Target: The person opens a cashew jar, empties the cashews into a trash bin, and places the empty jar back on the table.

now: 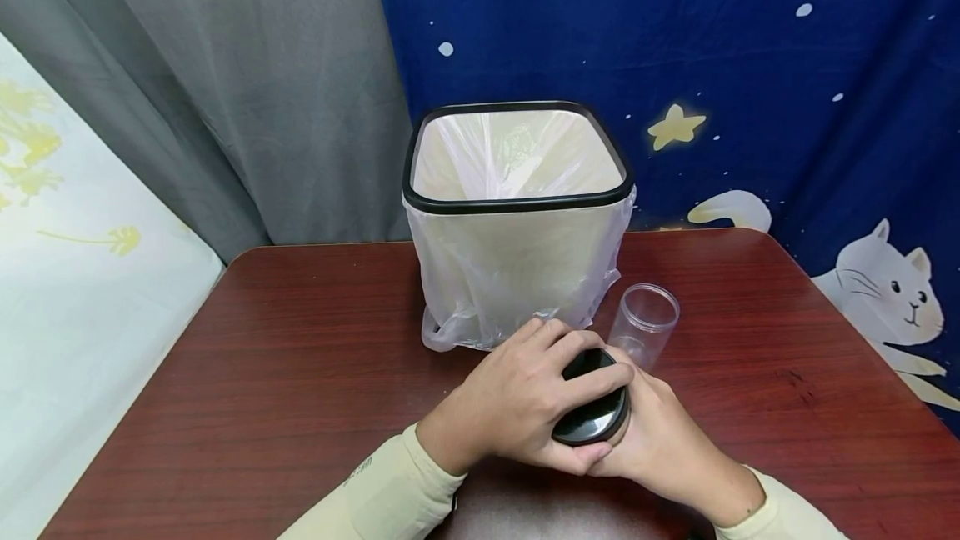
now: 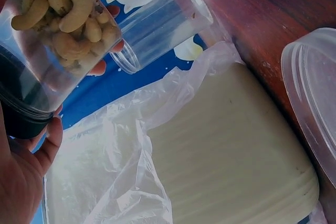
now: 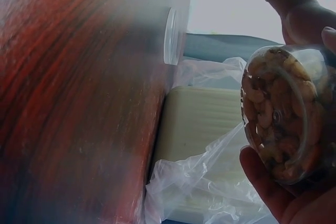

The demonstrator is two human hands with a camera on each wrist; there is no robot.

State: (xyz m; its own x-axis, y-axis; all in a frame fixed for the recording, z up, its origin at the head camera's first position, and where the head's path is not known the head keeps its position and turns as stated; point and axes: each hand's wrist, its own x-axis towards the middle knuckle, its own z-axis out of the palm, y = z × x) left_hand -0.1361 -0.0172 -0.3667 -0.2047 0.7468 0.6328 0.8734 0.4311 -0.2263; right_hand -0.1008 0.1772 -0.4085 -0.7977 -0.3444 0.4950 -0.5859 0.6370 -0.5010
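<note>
A clear jar (image 2: pixel 63 80) of cashews (image 2: pixel 73 9) is held between both hands above the table. My left hand (image 1: pixel 517 394) grips the jar's black lid (image 1: pixel 592 422) from above, fingers spread across its top and thumb at the rim. Lower down, the right hand (image 1: pixel 660 436) holds the jar body, its fingers curved round the wall. The right wrist view shows the jar's base (image 3: pixel 278 114) with the nuts against it. Just beyond the right hand stands an uncapped clear jar (image 1: pixel 651 315). In the head view the hands hide most of the held jar.
A cream bin (image 1: pixel 517 252) with a black rim and a plastic bag (image 1: pixel 450 327) stands behind the hands. Another clear round container (image 2: pixel 315 93) shows at the left wrist view's edge. Curtains (image 1: pixel 750 40) hang behind the red-brown table (image 1: pixel 300 373).
</note>
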